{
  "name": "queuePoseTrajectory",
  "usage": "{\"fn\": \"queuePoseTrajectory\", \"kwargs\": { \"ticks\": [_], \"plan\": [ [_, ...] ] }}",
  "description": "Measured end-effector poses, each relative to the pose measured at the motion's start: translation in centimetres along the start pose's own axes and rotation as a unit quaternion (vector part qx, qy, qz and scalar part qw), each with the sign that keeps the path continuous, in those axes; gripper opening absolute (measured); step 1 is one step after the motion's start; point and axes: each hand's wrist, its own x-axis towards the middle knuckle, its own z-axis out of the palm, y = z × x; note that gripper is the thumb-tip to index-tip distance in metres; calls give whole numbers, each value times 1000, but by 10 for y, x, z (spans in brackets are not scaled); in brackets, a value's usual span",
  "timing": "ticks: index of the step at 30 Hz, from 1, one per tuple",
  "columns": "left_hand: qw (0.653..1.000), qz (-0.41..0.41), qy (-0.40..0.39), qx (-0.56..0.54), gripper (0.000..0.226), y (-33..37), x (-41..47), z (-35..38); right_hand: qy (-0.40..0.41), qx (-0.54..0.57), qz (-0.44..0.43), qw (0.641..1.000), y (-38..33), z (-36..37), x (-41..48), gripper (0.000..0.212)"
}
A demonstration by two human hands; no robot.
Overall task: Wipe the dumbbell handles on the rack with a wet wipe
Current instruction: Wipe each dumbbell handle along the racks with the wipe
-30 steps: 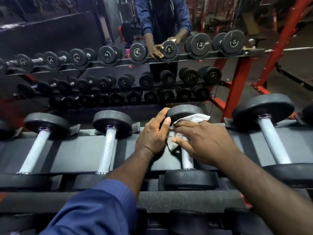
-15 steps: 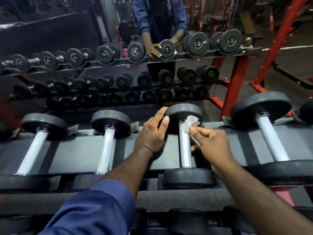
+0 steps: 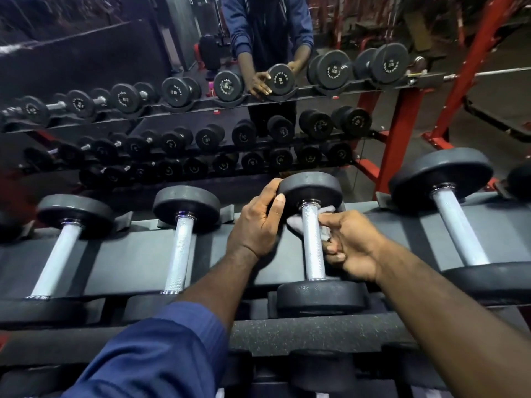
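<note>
Mirror (image 3: 86, 67) behind the rack, reflecting tiers of black dumbbells and a person in a blue top. Red frame (image 3: 402, 124) stands at the right.

Rack (image 3: 120, 262): the dark top tier runs across the whole view. Dumbbells lie in its cradles, handles pointing toward the camera.

Centre dumbbell (image 3: 311, 188) lies on that top tier, between a similar neighbour (image 3: 179, 254) on the left and a larger one (image 3: 457, 228) on the right.

Left hand (image 3: 257, 222): fingers curled over the rim of the centre dumbbell's far head, thumb against its edge. Blue sleeve (image 3: 161, 349) covers the forearm.

Right hand (image 3: 353, 248): just right of the steel handle (image 3: 311, 248), thumb and forefinger pinching the wet wipe, the other 3 fingers curled.

Wet wipe (image 3: 294, 223): white and crumpled. It passes under the handle close to the far head and shows on both sides.
</note>
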Motion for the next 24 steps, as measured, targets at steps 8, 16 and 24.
{"fn": "queuePoseTrajectory", "kwargs": {
  "ticks": [8, 16, 24],
  "plan": [
    [1000, 8, -4, 6, 49, -2, 1, 1, 178, -333, -247, 892, 21, -2, -16, 23],
    [1000, 6, -3, 16, 51, -2, 1, 1, 208, -602, -297, 711, 12, -1, -37, 36],
    [1000, 0, -6, 16, 53, -4, 2, 3, -5, -480, -205, 853, -20, -12, -58, 19]
  ]
}}
